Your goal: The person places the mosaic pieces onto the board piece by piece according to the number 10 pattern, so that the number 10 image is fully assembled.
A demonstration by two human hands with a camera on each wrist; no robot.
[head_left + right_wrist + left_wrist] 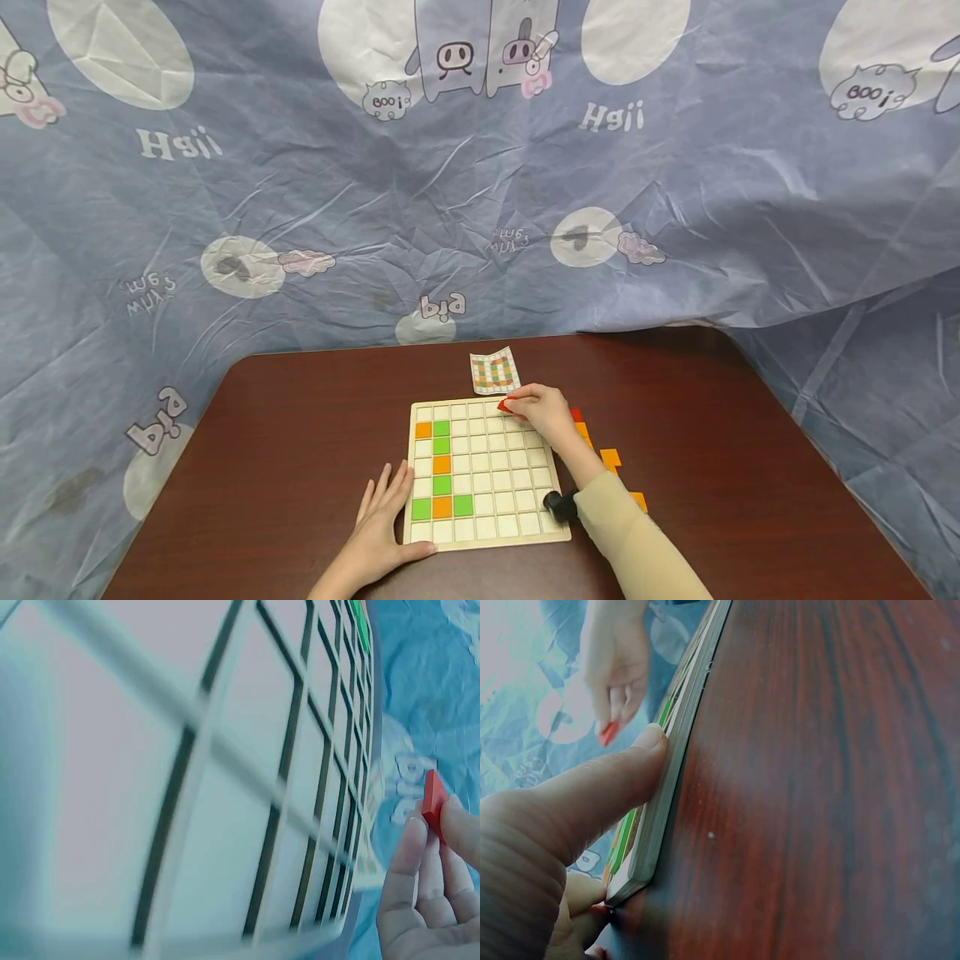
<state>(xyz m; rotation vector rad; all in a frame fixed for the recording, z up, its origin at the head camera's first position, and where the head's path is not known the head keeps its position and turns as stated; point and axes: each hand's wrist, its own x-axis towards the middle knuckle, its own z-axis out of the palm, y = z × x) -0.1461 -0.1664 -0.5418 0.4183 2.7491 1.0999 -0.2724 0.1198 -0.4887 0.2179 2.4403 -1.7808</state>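
Right hand: thumb and fingertips pinching red tile at far edge of grid board; tile's free end pointing left, away from hand; right wrist view, tile tilted nearly edge-on, apparent long axis running upward from fingertips; tile–board contact cannot be told. Left hand: fingers spread along board's left side, thumb on near edge. Pattern card just beyond right fingertips; orange tiles right of right hand

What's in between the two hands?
Part of the board, with green tiles and orange tiles in some squares, lies between the left hand and the right hand. The head view shows it.
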